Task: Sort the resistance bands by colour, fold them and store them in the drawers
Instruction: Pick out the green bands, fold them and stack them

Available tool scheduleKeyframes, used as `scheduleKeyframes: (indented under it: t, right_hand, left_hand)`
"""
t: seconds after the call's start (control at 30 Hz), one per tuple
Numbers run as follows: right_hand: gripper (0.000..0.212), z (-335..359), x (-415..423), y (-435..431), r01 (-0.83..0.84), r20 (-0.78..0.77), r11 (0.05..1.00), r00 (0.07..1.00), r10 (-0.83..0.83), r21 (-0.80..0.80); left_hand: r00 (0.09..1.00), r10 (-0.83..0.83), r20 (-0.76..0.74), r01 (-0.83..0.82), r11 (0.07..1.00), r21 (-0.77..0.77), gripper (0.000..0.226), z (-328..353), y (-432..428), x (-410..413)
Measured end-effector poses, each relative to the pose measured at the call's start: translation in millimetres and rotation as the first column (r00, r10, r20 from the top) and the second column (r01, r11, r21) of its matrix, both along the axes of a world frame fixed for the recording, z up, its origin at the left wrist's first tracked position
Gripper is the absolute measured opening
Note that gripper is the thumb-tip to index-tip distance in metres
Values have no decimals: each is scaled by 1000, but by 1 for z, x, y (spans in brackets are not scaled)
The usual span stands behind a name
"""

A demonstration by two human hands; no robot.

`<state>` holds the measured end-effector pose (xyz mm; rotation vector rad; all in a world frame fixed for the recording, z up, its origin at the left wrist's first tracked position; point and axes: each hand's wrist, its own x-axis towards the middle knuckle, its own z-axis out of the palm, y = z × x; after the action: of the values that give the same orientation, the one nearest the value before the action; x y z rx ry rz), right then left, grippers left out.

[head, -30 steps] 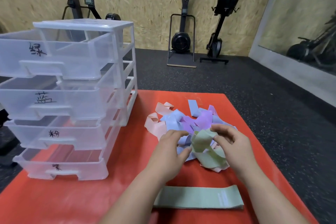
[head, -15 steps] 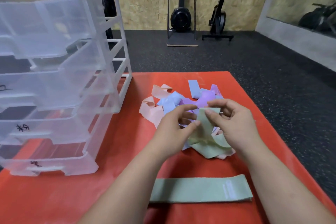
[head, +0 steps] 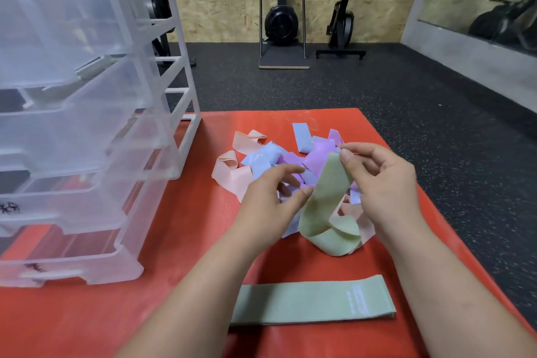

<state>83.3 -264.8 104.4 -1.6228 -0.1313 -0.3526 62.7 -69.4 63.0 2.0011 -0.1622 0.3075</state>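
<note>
A tangled pile of pink, blue and purple resistance bands (head: 263, 158) lies on the red mat (head: 180, 241). Above it, my right hand (head: 380, 186) pinches the top end of a green band (head: 327, 197), whose lower loop droops onto the pile. My left hand (head: 271, 206) pinches the same band's left edge between thumb and fingers. A second green band (head: 312, 304) lies flat and folded near the mat's front edge. The clear plastic drawer unit (head: 87, 125) stands at the left, its drawers pulled out.
Dark rubber floor (head: 436, 113) surrounds the mat on the right and far side. Exercise machines (head: 283, 20) stand against the wooden back wall. Bare red mat lies between the drawer unit and the pile.
The green band has been lifted higher out of the pile and partly untwisted, my right hand now holding its top end. The camera has moved closer and lower.
</note>
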Motion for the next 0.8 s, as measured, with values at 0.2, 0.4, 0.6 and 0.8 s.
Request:
scheduleKeyframes:
  t: [0.2, 0.4, 0.6, 0.8]
  right_hand:
    - [18, 3, -7, 12, -163, -14, 987, 987, 163, 4]
    - [34, -9, -7, 12, -370, -142, 922, 924, 354, -111]
    - [23, -13, -9, 13, -398, -88, 846, 915, 393, -355]
    - [26, -26, -8, -3, -389, -266, 475, 914, 306, -789]
  left_hand:
    - [998, -43, 46, 49, 989, -136, 25, 15, -6, -7]
    - [999, 34, 15, -26, 928, -371, 5, 19, -1, -5]
    - [999, -21, 32, 33, 901, -432, 15, 27, 2, -6]
    - [971, 212, 112, -103, 792, -602, 14, 31, 16, -1]
